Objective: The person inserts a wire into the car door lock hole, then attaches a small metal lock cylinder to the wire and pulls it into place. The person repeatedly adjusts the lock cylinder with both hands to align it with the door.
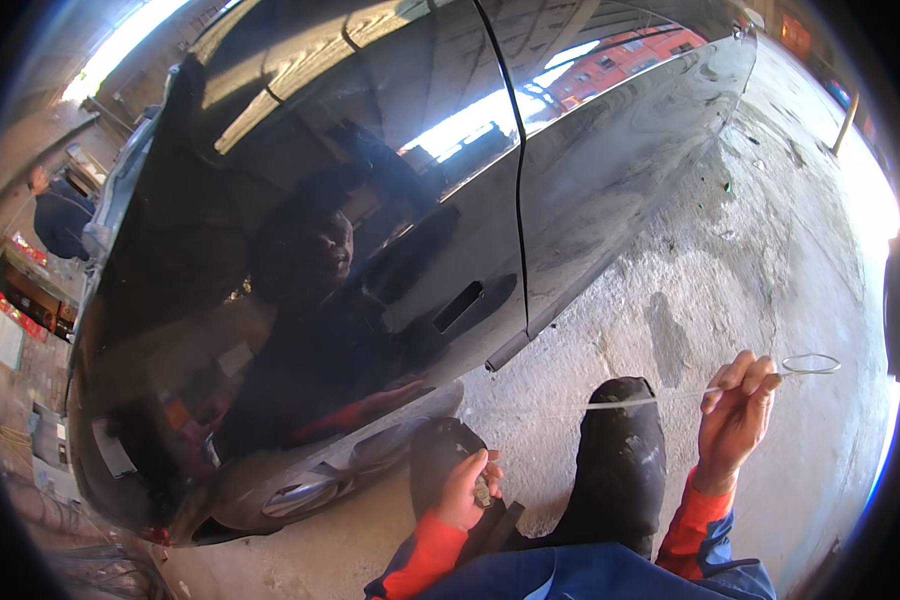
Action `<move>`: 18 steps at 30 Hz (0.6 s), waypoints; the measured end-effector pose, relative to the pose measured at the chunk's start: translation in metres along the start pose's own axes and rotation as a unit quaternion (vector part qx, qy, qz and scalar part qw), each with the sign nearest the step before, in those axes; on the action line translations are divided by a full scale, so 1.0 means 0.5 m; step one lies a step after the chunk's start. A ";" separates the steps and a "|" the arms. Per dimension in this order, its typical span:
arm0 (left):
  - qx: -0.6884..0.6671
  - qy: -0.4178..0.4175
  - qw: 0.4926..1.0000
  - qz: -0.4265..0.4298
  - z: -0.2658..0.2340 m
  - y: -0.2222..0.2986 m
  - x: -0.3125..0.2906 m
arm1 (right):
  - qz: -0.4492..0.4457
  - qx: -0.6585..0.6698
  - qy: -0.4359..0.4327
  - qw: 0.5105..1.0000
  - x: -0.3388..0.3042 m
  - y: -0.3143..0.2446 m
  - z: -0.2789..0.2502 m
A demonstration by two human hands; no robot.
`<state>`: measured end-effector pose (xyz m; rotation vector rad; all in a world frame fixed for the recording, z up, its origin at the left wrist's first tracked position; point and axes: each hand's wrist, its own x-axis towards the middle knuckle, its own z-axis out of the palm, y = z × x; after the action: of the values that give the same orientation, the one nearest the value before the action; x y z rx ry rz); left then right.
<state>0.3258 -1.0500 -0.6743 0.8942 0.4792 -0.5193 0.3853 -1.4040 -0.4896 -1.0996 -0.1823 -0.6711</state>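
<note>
My right hand (pixel 735 415), at lower right of the frame, pinches a thin clear strip (pixel 650 400) ending in a loop; its long axis runs leftward toward the glossy black car door (pixel 390 250). My left hand (pixel 467 490), lower centre, is closed around a small dark object (pixel 483 490), nearer the door.

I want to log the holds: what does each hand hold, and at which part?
The right hand pinches a thin wire near its looped end. The left hand grips a small object; what it is cannot be told.
</note>
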 end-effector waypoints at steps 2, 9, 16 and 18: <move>0.003 0.020 1.000 0.017 -0.007 -0.007 -0.009 | -0.052 -0.017 -0.007 0.998 0.033 -0.012 0.018; -0.046 0.072 0.995 0.057 -0.030 -0.027 -0.025 | -0.065 -0.048 -0.054 0.995 0.126 -0.024 0.047; -0.088 0.086 0.988 0.098 -0.027 -0.053 -0.021 | 0.013 0.009 -0.043 0.999 0.152 -0.004 0.074; -0.080 0.091 0.988 0.096 -0.025 -0.056 -0.020 | 0.036 0.049 -0.040 0.997 0.152 0.000 0.084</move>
<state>0.2991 -1.0521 -0.6919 0.8272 0.5850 -0.2198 0.4532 -1.3986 -0.4355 -1.0349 -0.2399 -0.5481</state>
